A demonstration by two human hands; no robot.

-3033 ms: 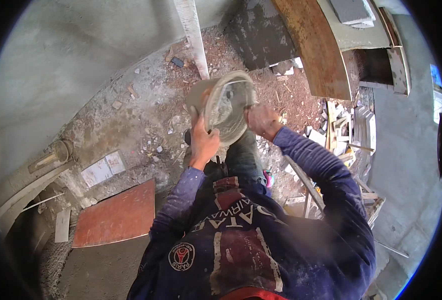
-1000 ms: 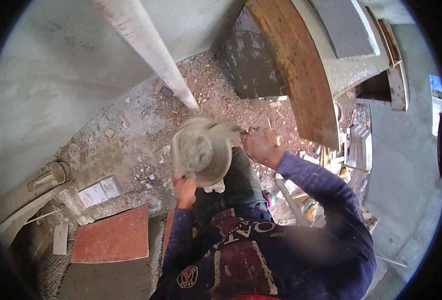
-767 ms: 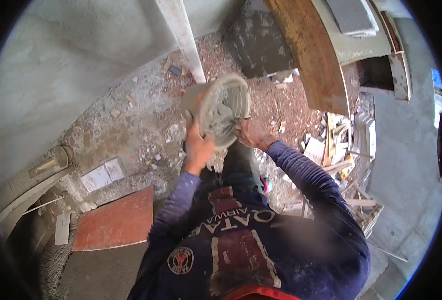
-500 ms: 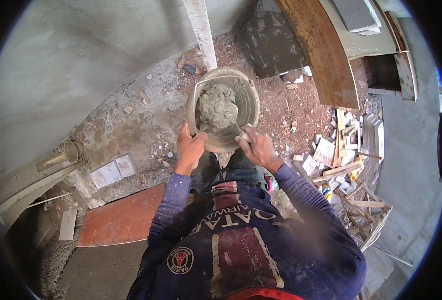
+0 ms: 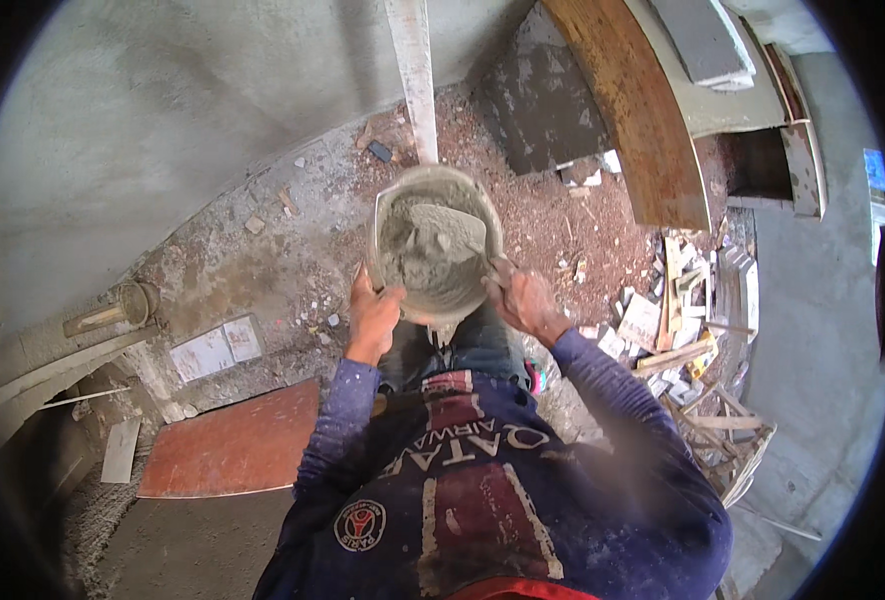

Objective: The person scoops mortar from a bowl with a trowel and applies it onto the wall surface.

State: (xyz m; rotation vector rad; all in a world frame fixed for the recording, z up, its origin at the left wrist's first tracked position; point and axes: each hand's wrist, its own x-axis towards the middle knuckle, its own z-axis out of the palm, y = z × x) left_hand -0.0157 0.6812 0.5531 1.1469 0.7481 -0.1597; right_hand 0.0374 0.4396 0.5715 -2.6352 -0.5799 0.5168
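Observation:
In front of my body is a round bucket (image 5: 445,302) partly filled with wet grey mortar (image 5: 408,262). My left hand (image 5: 374,320) is closed on the near left of its rim, with the thumb over the edge. At the right side my right hand (image 5: 528,300) is wrapped round the handle of a trowel. The trowel's blade (image 5: 451,227) lies inside the bucket, smeared with mortar, and its outline is hard to part from the mix. Most of the handle is hidden by my fingers.
A pale upright plank (image 5: 416,90) stands beyond the bucket. At right lies a heap of wood scraps and broken tile (image 5: 663,310). A curved wooden board (image 5: 653,120) is at upper right. An orange-red panel (image 5: 233,440) and white tiles (image 5: 213,350) are at left.
The bucket has come slightly nearer and sits more level. The trowel blade has risen into view above the mortar, and my right hand has shifted a little outward. My left hand keeps its grip.

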